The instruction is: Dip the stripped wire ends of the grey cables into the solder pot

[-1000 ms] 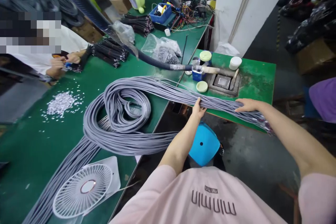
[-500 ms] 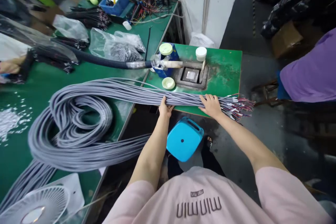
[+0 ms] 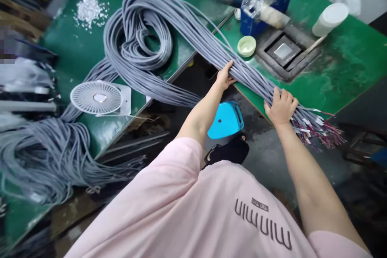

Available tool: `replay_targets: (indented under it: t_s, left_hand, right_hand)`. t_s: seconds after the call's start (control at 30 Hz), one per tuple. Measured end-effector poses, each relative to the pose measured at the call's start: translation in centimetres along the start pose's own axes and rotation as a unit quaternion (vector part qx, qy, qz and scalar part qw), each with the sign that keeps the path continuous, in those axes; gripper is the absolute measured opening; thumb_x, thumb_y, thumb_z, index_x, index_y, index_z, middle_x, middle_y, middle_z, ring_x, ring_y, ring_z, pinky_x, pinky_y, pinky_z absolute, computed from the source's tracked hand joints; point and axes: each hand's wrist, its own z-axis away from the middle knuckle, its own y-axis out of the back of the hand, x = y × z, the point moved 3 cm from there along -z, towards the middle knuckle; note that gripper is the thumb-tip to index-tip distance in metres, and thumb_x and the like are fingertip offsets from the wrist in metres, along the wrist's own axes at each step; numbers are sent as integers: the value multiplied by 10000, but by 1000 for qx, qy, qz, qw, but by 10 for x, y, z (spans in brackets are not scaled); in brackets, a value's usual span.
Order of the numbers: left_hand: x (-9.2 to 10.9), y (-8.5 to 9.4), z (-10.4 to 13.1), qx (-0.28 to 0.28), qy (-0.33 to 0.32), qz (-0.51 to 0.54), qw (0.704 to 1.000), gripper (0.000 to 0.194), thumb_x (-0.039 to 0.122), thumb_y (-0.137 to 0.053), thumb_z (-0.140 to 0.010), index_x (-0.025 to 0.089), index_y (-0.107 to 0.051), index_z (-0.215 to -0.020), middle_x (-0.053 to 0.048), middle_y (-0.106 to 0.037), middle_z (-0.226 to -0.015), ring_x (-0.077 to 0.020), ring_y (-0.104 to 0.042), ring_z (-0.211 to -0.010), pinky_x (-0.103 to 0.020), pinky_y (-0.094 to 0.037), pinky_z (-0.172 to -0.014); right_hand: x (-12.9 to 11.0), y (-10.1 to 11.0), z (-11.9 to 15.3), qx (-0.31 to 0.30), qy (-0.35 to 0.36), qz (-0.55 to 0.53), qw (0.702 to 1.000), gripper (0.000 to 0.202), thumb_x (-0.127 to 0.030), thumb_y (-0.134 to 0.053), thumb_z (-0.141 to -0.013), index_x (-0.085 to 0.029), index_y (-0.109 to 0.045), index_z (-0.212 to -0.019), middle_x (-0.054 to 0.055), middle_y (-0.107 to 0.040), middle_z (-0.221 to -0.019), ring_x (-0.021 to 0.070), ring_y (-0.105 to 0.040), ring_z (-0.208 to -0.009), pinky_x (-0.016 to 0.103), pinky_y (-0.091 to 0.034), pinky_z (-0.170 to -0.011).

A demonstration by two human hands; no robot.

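A thick bundle of grey cables (image 3: 193, 34) runs from a coil on the green bench down to the right. My left hand (image 3: 224, 77) grips its underside, thumb on top, near the gap between bench and side table. Farther along, my right hand (image 3: 281, 107) wraps over the bundle close to its end. Past that hand the cables fan out into stripped, multicoloured wire ends (image 3: 320, 131) with white tags, hanging beyond the table edge. The undersides of both grips are hidden.
On the side table sit a square pot (image 3: 284, 50) in a dark frame, a white tub (image 3: 329, 19), a pale green dish (image 3: 246, 46) and a blue box (image 3: 252, 26) beside a hose. A white fan (image 3: 96, 97) and more cables (image 3: 45, 157) lie left. A blue stool (image 3: 226, 121) stands below.
The view has swung left and tilted, so the bundle now slants down to the right and more cables show at left. Both hands keep their hold on it.
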Motion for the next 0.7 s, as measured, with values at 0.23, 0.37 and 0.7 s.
replay_targets:
  t_s: [0.23, 0.37, 0.7]
  left_hand:
    - [5, -6, 1, 49, 7, -31, 998, 771, 501, -725, -759, 128, -434, -1368, -174, -567, -1288, -287, -545, -1212, -470, -439, -1012]
    - [11, -6, 4, 63, 11, -62, 996, 814, 524, -742, -732, 119, -441, -1370, -185, -585, -1263, -272, -582, -1151, -435, -479, -972]
    - [26, 8, 6, 96, 13, -153, 983, 793, 599, -690, -750, 165, -425, -1358, -110, -621, -1192, -215, -577, -1116, -370, -491, -959]
  right_hand:
    - [4, 7, -6, 41, 20, -77, 996, 696, -469, -584, -855, -108, -382, -1414, 238, -435, -1383, 396, -387, -1258, 591, -294, -1000]
    - [-2, 20, 58, 73, 36, -277, 957, 603, -422, -594, -866, -157, -443, -1387, 178, -491, -1380, 320, -434, -1288, 508, -332, -1071]
    - [-18, -144, 315, -202, -424, -516, 717, 361, -424, -631, -739, -163, -685, -983, 60, -679, -681, 228, -671, -651, 371, -562, -666]
